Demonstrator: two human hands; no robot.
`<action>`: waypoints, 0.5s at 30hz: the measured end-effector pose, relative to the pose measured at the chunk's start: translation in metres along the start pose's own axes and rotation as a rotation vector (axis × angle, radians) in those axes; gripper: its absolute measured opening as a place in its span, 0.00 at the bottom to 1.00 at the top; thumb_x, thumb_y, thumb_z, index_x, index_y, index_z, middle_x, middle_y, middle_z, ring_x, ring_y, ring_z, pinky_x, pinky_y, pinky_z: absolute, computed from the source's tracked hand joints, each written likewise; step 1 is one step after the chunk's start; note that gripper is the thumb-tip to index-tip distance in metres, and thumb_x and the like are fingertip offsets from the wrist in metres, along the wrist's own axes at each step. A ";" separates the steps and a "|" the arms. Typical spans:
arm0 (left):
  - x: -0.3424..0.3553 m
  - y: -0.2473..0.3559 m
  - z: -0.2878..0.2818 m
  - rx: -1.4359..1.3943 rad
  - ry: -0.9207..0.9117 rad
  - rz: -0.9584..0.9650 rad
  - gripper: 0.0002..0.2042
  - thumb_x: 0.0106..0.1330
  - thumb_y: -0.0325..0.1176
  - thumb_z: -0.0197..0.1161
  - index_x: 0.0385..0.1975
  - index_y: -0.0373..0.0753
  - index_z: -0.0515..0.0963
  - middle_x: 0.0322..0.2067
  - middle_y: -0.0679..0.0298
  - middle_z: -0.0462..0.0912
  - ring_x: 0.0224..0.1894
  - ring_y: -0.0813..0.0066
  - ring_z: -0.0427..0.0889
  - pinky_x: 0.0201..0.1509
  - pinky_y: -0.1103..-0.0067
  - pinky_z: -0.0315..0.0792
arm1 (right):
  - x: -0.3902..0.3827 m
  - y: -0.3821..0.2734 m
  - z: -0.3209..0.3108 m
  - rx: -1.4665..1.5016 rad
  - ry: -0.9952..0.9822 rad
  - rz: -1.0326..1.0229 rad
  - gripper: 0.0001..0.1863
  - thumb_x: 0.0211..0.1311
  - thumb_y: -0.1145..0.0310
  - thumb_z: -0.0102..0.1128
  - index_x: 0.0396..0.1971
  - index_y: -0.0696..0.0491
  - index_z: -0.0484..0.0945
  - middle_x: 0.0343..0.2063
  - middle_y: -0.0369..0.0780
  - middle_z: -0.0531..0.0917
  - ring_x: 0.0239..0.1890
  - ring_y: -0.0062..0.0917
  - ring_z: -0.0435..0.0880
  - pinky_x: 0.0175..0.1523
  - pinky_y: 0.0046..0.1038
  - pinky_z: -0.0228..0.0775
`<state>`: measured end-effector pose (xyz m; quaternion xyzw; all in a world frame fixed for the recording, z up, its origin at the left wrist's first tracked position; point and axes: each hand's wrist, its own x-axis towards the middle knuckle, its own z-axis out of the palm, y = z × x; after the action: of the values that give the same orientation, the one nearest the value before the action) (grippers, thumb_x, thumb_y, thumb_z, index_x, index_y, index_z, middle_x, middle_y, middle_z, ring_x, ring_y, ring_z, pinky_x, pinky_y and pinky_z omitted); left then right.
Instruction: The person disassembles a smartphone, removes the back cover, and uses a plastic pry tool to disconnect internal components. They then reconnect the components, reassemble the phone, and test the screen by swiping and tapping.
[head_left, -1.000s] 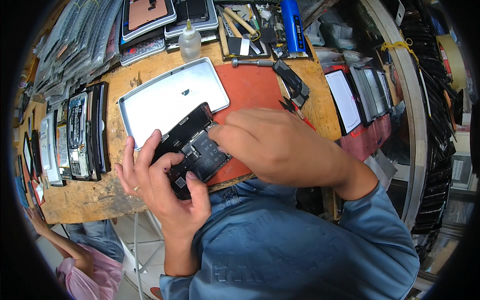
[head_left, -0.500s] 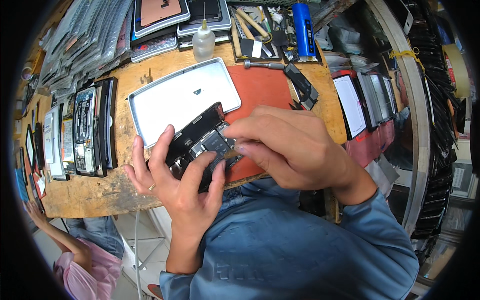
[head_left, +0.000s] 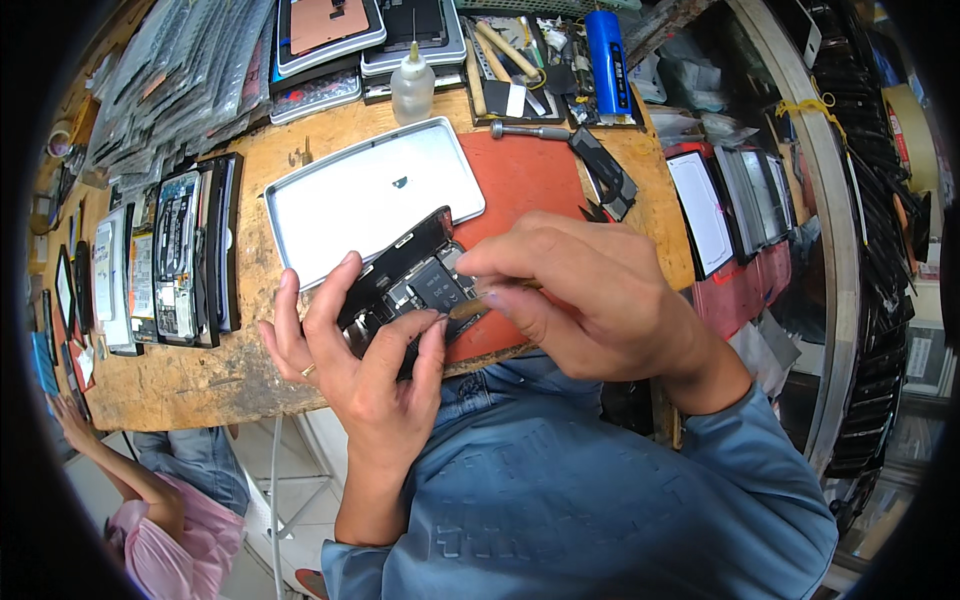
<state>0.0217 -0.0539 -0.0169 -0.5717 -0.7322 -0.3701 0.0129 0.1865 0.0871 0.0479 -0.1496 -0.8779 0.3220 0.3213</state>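
An opened phone [head_left: 430, 285] shows a black battery and circuit board, with its dark panel raised on the far side, over a red mat [head_left: 520, 180]. My left hand [head_left: 370, 370] grips the phone from the left, fingers around its edge and one on its lower part. My right hand [head_left: 580, 300] is closed on a slim brownish tool [head_left: 460, 310], whose tip touches the phone's interior beside my left fingertip. A white tray [head_left: 330, 210] lies behind the phone. A screwdriver [head_left: 525, 132] and a loose black phone part [head_left: 603, 172] rest at the mat's far right.
The wooden bench [head_left: 200, 390] holds stacked devices [head_left: 180, 255], bubble-wrap bags [head_left: 170, 80], a bottle [head_left: 412, 95], a tool tray [head_left: 480, 90] and a blue cylinder [head_left: 608, 60]. A metal post [head_left: 830, 250] stands right. A co-worker's arm [head_left: 120, 470] shows lower left.
The view has shifted slightly. My right hand has turned, bringing the brownish tool into sight at the phone's lower part, and my left fingertip has moved right toward it.
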 end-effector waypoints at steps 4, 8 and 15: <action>0.000 0.001 -0.002 0.009 -0.002 -0.001 0.06 0.53 0.37 0.80 0.30 0.56 0.90 0.66 0.60 0.77 0.78 0.42 0.57 0.79 0.45 0.33 | 0.000 0.001 0.002 0.007 0.006 -0.023 0.13 0.61 0.83 0.69 0.46 0.63 0.83 0.30 0.45 0.85 0.28 0.32 0.86 0.31 0.29 0.76; 0.000 0.000 -0.001 0.015 -0.005 0.008 0.06 0.54 0.37 0.79 0.29 0.56 0.89 0.66 0.60 0.77 0.78 0.42 0.57 0.79 0.45 0.33 | -0.001 0.002 0.004 0.002 0.010 -0.028 0.13 0.61 0.83 0.68 0.46 0.63 0.83 0.30 0.45 0.85 0.28 0.33 0.86 0.31 0.29 0.75; 0.000 0.000 -0.002 0.023 -0.008 0.006 0.06 0.54 0.37 0.79 0.29 0.55 0.89 0.66 0.60 0.77 0.77 0.42 0.58 0.79 0.45 0.34 | 0.000 0.000 -0.001 -0.009 -0.072 -0.016 0.13 0.62 0.80 0.67 0.46 0.63 0.80 0.33 0.48 0.84 0.32 0.41 0.86 0.36 0.36 0.78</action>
<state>0.0211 -0.0548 -0.0154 -0.5753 -0.7347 -0.3590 0.0177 0.1870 0.0874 0.0488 -0.1322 -0.8915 0.3205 0.2916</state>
